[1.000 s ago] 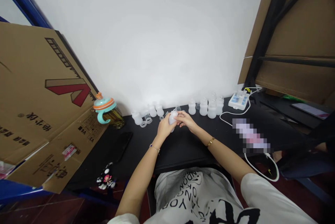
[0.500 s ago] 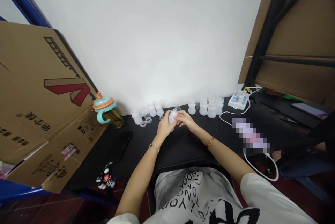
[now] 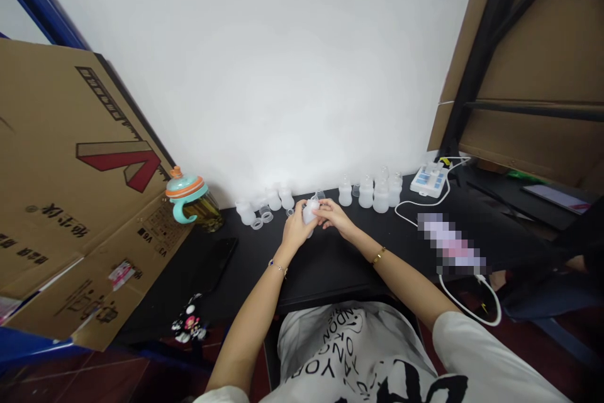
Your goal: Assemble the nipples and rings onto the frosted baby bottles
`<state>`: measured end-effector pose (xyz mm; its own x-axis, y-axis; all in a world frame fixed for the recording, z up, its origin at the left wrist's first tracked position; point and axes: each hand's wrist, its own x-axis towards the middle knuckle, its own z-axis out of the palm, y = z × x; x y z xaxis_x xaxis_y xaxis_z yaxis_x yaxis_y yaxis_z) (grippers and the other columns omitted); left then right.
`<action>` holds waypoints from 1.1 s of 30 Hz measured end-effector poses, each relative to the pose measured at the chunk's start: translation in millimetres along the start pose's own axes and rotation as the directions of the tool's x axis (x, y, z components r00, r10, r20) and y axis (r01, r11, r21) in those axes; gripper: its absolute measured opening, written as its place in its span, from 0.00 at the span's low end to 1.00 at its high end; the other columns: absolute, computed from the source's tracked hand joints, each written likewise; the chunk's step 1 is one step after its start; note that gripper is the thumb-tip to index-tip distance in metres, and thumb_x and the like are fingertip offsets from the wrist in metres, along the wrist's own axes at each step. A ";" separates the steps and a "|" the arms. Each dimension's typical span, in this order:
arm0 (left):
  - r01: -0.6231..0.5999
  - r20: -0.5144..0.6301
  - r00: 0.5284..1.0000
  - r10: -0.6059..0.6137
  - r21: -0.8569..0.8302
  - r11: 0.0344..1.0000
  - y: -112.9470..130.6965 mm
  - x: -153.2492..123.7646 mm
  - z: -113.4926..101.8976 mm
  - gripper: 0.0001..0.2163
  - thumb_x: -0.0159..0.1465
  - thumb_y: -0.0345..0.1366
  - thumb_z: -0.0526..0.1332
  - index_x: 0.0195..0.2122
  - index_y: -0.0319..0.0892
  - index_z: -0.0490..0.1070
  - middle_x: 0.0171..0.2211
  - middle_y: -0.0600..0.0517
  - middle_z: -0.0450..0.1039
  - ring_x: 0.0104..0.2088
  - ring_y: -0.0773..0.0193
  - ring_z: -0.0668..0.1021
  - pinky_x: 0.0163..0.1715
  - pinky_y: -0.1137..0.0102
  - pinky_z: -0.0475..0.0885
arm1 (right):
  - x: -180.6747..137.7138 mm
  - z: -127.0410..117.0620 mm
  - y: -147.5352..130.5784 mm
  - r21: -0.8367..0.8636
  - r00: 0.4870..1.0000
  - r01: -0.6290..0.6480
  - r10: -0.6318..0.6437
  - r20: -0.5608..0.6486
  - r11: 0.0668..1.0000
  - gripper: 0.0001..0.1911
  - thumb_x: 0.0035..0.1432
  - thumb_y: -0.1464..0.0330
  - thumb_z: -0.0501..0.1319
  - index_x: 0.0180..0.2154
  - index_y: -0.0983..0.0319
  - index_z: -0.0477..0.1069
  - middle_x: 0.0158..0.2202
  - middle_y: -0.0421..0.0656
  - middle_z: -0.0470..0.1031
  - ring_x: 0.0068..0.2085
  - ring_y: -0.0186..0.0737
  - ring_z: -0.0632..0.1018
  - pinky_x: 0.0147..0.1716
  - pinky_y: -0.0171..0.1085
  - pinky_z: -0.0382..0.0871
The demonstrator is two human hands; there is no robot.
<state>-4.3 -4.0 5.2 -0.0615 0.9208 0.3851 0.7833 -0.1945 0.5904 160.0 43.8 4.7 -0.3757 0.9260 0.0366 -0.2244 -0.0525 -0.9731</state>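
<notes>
A small milky-white baby bottle is between my hands, just above the black table. My left hand wraps around its body from the left. From the right, the fingers of my right hand pinch its upper part; exactly which piece they grip is partly hidden. Just behind the hands a clear cap stands on the table. To the left are more white bottles, with loose clear rings lying in front of them. Several capped bottles stand together on the right.
A jug with a turquoise and orange lid and a dark phone are at the left, beside a cardboard box. A white power strip and its cable lie right, near a blurred-out object. A white wall backs the table.
The view has shifted very slightly. Both hands stay on the bottle in nearly the same place, with only a small movement of the fingers at its upper part.
</notes>
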 end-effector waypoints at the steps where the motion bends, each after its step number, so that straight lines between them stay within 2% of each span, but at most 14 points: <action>1: -0.002 0.001 1.000 0.002 0.001 1.000 -0.6 0.3 0.4 0.29 0.65 0.48 0.65 0.65 0.45 0.64 0.45 0.45 0.82 0.43 0.49 0.84 0.41 0.65 0.73 | 0.3 -0.1 0.3 0.000 1.000 -0.001 0.001 0.000 1.000 0.25 0.50 0.64 0.77 0.46 0.58 0.68 0.33 0.36 0.79 0.24 0.31 0.78 0.17 0.27 0.71; 7: -0.019 0.000 1.000 0.019 0.009 1.000 -0.7 0.6 -0.1 0.28 0.65 0.47 0.66 0.65 0.46 0.65 0.52 0.44 0.81 0.46 0.49 0.84 0.44 0.64 0.74 | 1.3 -0.4 1.9 0.005 1.000 -0.007 0.007 0.000 1.000 0.26 0.50 0.65 0.77 0.48 0.58 0.70 0.33 0.36 0.79 0.24 0.31 0.78 0.16 0.27 0.71; 12: -0.008 0.020 1.000 0.008 0.019 1.000 1.3 -0.1 -2.0 0.28 0.66 0.47 0.65 0.65 0.46 0.65 0.51 0.44 0.82 0.47 0.47 0.84 0.45 0.63 0.74 | 1.7 -1.1 2.4 -0.006 1.000 -0.006 0.006 0.009 1.000 0.27 0.50 0.65 0.77 0.49 0.59 0.71 0.35 0.38 0.80 0.25 0.31 0.78 0.17 0.27 0.72; 19: -0.018 -0.006 1.000 0.018 -0.008 1.000 -0.9 -0.2 -0.4 0.30 0.66 0.46 0.66 0.67 0.44 0.63 0.53 0.41 0.80 0.48 0.46 0.84 0.45 0.62 0.75 | 3.3 -2.1 4.2 -0.012 1.000 0.008 -0.008 0.018 1.000 0.24 0.51 0.65 0.76 0.47 0.59 0.70 0.33 0.36 0.79 0.25 0.32 0.78 0.17 0.27 0.72; 26: -0.015 0.004 1.000 0.016 -0.038 0.999 -1.2 -0.4 -0.6 0.31 0.66 0.48 0.65 0.67 0.43 0.60 0.43 0.45 0.82 0.43 0.47 0.84 0.42 0.62 0.74 | 2.6 -0.8 2.7 -0.018 1.000 0.004 -0.004 0.006 1.000 0.25 0.49 0.64 0.77 0.44 0.59 0.68 0.31 0.35 0.78 0.24 0.31 0.77 0.16 0.26 0.70; 33: -0.013 0.003 1.000 0.013 -0.050 0.999 0.7 -1.1 -1.2 0.29 0.66 0.49 0.64 0.64 0.45 0.61 0.41 0.46 0.82 0.41 0.48 0.84 0.40 0.63 0.73 | 0.6 0.5 1.0 -0.015 1.000 0.007 -0.007 -0.001 1.000 0.25 0.49 0.63 0.78 0.44 0.58 0.67 0.31 0.35 0.78 0.24 0.31 0.77 0.17 0.27 0.71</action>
<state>-4.4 -5.5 6.1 -0.0488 0.9193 0.3905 0.7521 -0.2234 0.6200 159.1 44.0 3.9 -0.3735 0.9266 0.0434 -0.2135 -0.0403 -0.9761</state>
